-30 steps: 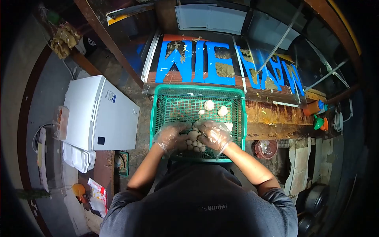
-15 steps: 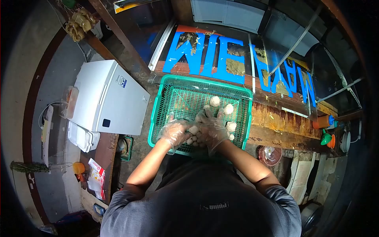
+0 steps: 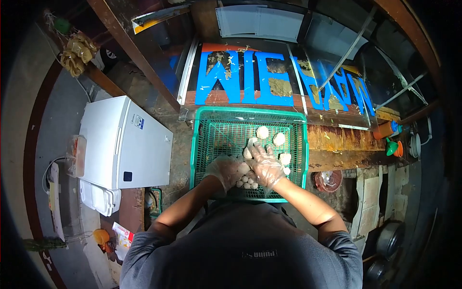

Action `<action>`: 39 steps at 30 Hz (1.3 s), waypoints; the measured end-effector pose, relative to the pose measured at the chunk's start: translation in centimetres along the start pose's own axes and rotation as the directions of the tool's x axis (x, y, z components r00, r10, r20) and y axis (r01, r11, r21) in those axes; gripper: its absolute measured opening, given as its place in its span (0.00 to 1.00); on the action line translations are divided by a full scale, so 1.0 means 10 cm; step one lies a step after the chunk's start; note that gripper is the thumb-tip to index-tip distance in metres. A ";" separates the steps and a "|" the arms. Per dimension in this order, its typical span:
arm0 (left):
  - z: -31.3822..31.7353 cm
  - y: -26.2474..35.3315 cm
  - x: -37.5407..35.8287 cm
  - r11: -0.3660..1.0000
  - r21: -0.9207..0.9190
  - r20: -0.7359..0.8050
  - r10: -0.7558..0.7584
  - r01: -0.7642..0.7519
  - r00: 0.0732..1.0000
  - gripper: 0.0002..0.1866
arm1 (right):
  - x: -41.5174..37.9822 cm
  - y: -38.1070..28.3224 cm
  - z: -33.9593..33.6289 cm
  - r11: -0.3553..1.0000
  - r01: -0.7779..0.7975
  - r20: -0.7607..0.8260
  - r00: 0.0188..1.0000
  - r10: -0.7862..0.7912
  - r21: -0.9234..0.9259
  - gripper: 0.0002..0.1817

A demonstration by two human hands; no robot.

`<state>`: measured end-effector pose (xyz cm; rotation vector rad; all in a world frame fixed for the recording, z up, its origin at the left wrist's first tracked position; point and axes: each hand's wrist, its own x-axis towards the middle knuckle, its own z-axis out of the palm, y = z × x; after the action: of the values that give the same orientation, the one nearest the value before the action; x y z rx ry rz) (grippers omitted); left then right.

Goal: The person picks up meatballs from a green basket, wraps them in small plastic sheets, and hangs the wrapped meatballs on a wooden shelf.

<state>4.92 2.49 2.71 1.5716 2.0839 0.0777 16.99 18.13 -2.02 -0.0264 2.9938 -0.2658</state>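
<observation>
A green plastic crate (image 3: 202,115) with a mesh floor stands in front of me, holding pale, rough balls that look like meatballs. Three larger meatballs (image 3: 262,132) lie toward its back and right side. A group of small meatballs (image 3: 247,182) is gathered near the front, below my hands. Both hands wear clear plastic gloves. My right hand (image 3: 268,167) is low over the crate with its fingers stretched forward, beside another large meatball (image 3: 248,153). My left hand (image 3: 226,170) is turned inward next to it, close to the small meatballs; its fingertips are blurred and partly hidden.
A white chest freezer (image 3: 103,139) stands to the left, with white foam boxes (image 3: 101,197) below it. Behind the crate is a glass case with blue lettering (image 3: 269,79). A wooden counter (image 3: 341,144) and a red tub (image 3: 328,181) are on the right.
My left hand has moved right and inward, its thumb no longer raised. My right hand's fingers have straightened forward. The camera view has shifted, so the crate appears lower.
</observation>
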 end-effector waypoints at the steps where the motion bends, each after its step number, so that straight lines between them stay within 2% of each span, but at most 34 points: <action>1: 0.07 -0.06 -0.02 0.987 0.091 -0.072 0.142 -0.136 0.987 0.18 | -0.01 -0.01 -0.06 0.999 -0.022 0.015 1.000 0.021 0.037 0.32; 2: 0.11 -0.07 -0.02 0.985 0.088 -0.070 0.154 -0.148 0.986 0.18 | -0.02 -0.02 -0.09 0.996 -0.044 0.031 0.999 0.042 0.074 0.31; 3: 0.12 -0.06 -0.01 0.999 -0.029 -0.128 0.020 -0.024 0.992 0.15 | -0.03 -0.04 -0.09 0.998 -0.020 -0.131 0.991 0.028 0.061 0.26; 4: 0.14 -0.05 -0.01 0.984 -0.152 -0.168 -0.121 0.095 0.978 0.12 | -0.03 -0.05 -0.09 0.998 -0.030 -0.129 0.991 0.037 0.057 0.26; 5: 0.22 -0.11 0.03 0.980 -0.167 -0.118 -0.133 0.112 0.984 0.18 | -0.03 -0.05 -0.11 0.993 -0.048 -0.094 0.994 0.058 0.111 0.26; 6: 0.25 -0.13 0.04 0.980 -0.170 -0.120 -0.125 0.104 0.985 0.18 | -0.02 -0.08 -0.18 0.984 -0.066 -0.057 0.995 0.077 0.166 0.25; 9: 0.36 -0.17 0.08 0.975 -0.188 -0.170 -0.153 0.120 0.973 0.20 | 0.00 -0.16 -0.22 0.976 -0.123 -0.085 0.986 0.140 0.179 0.22; 11: 0.40 -0.20 0.10 0.925 -0.295 -0.018 -0.255 0.239 0.967 0.21 | 0.01 -0.15 -0.11 0.965 -0.130 -0.158 0.973 0.168 0.227 0.20; 15: 0.41 -0.20 0.05 0.939 -0.254 -0.066 -0.256 0.232 0.964 0.23 | 0.04 -0.10 -0.13 0.968 -0.072 -0.168 0.979 0.114 0.242 0.21; 17: 0.35 -0.16 0.05 0.920 -0.303 -0.021 -0.268 0.250 0.963 0.24 | 0.04 -0.03 -0.09 0.981 0.053 -0.266 0.964 0.000 0.189 0.21; 18: 0.34 -0.14 0.06 0.919 -0.304 -0.023 -0.270 0.251 0.962 0.24 | 0.05 -0.01 -0.09 0.981 0.056 -0.266 0.964 -0.004 0.187 0.21; 21: 0.33 -0.14 0.04 0.932 -0.256 -0.064 -0.283 0.258 0.957 0.23 | 0.09 0.01 -0.08 0.978 0.013 -0.173 0.985 0.023 0.207 0.21; 23: 0.34 -0.20 0.04 0.986 -0.135 -0.083 -0.112 0.100 0.990 0.17 | 0.08 -0.05 -0.04 0.986 -0.008 -0.143 0.989 0.032 0.164 0.23; 24: 0.35 -0.21 0.05 0.985 -0.137 -0.084 -0.119 0.107 0.989 0.17 | 0.09 -0.08 -0.04 0.993 -0.030 -0.116 0.992 0.044 0.116 0.26; 25: 0.37 -0.22 0.06 0.966 -0.218 -0.062 -0.157 0.140 0.986 0.19 | 0.11 -0.10 -0.05 0.993 -0.023 -0.114 0.993 0.036 0.117 0.26; 26: 0.39 -0.23 0.07 0.940 -0.296 -0.035 -0.191 0.172 0.981 0.22 | 0.12 -0.13 -0.07 0.996 -0.057 -0.024 0.998 0.059 0.072 0.26; 27: 0.45 -0.26 0.07 0.938 -0.298 -0.033 -0.196 0.178 0.980 0.22 | 0.12 -0.17 -0.08 0.996 -0.088 0.066 0.994 0.087 0.025 0.26; 29: 0.55 -0.31 0.09 0.995 -0.073 -0.172 -0.076 0.065 0.982 0.23 | 0.14 -0.23 -0.10 0.996 -0.089 0.082 0.993 0.090 -0.013 0.26; 33: 0.59 -0.30 0.10 0.998 -0.065 -0.228 -0.028 0.013 0.973 0.22 | 0.17 -0.26 -0.10 0.986 -0.108 0.106 0.987 0.121 -0.124 0.28; 34: 0.62 -0.32 0.14 0.984 -0.175 -0.194 -0.048 0.014 0.980 0.22 | 0.19 -0.27 -0.13 0.986 -0.108 0.106 0.987 0.121 -0.124 0.28; 35: 0.65 -0.34 0.17 0.959 -0.283 -0.157 -0.064 0.018 0.986 0.22 | 0.21 -0.27 -0.17 0.985 -0.124 0.187 0.972 0.145 -0.119 0.29; 36: 0.61 -0.32 0.17 0.960 -0.281 -0.158 -0.065 0.018 0.985 0.22 | 0.23 -0.27 -0.20 0.983 -0.140 0.266 0.949 0.166 -0.116 0.30; 38: 0.52 -0.30 0.16 0.880 -0.468 -0.057 -0.117 0.077 0.991 0.23 | 0.21 -0.25 -0.14 0.987 -0.139 0.216 0.964 0.153 -0.077 0.30; 39: 0.47 -0.29 0.13 0.882 -0.465 -0.058 -0.118 0.077 0.991 0.23 | 0.20 -0.24 -0.14 0.990 -0.136 0.168 0.976 0.141 -0.038 0.31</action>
<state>4.17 1.48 -2.86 1.1866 2.0097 0.5734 14.82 15.96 -0.53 0.1492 2.8128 -0.1973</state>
